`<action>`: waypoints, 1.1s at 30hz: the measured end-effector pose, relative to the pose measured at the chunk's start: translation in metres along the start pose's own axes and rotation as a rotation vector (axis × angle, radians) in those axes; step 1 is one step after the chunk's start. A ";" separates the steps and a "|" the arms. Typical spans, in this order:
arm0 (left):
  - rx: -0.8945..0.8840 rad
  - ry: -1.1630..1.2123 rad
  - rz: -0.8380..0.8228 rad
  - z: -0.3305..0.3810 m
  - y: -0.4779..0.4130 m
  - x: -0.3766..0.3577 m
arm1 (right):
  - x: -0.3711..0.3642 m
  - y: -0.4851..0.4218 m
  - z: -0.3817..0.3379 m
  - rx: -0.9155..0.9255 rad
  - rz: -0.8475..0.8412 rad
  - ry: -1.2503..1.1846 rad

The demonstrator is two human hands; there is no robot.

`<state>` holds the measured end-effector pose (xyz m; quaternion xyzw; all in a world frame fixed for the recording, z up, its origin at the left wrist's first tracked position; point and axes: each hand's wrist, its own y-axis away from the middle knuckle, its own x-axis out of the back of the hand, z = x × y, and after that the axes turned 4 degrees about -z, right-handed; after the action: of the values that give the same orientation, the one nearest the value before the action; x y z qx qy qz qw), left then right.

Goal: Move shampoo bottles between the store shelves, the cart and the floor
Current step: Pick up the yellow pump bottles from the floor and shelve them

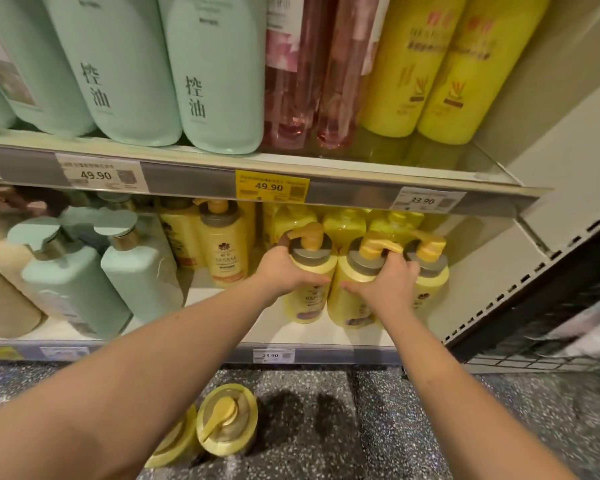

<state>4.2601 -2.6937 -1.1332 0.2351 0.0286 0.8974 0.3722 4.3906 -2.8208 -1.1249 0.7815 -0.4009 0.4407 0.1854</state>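
Store aisle, lower shelf [222, 306]: left hand [284, 268] curled round the shoulder of a yellow pump bottle [307, 306], right hand [388, 278] round the neighbouring bottle [347, 306] at its neck, both standing there, two floor bottles [227, 424] below; judged mid-grasp, next needing a forward draw clearing the upper shelf edge [343, 195].

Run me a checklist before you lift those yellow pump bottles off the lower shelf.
1. Left hand grips the left pale-yellow plastic pump bottle: ok.
2. Right hand grips the middle pale-yellow plastic pump bottle: ok.
3. Right hand clear of the rightmost pump bottle: cannot tell.
4. Pump heads below the metal price rail: ok.
5. Bare speckled floor beside the two yellow bottles already there: ok.
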 end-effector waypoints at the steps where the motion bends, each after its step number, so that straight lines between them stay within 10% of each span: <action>1: -0.005 0.002 0.011 -0.001 0.002 0.001 | -0.001 0.004 0.001 0.019 0.016 -0.025; 14: -0.198 0.104 0.127 0.003 0.059 0.047 | 0.020 0.058 -0.006 0.253 -0.047 -0.509; 33: -0.255 -0.112 -0.260 -0.022 0.219 0.173 | 0.049 0.172 -0.046 0.428 -0.536 -0.366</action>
<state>4.0008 -2.7313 -1.0340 0.2300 -0.0759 0.8235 0.5129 4.2438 -2.9190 -1.0698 0.9453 -0.1078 0.3035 0.0522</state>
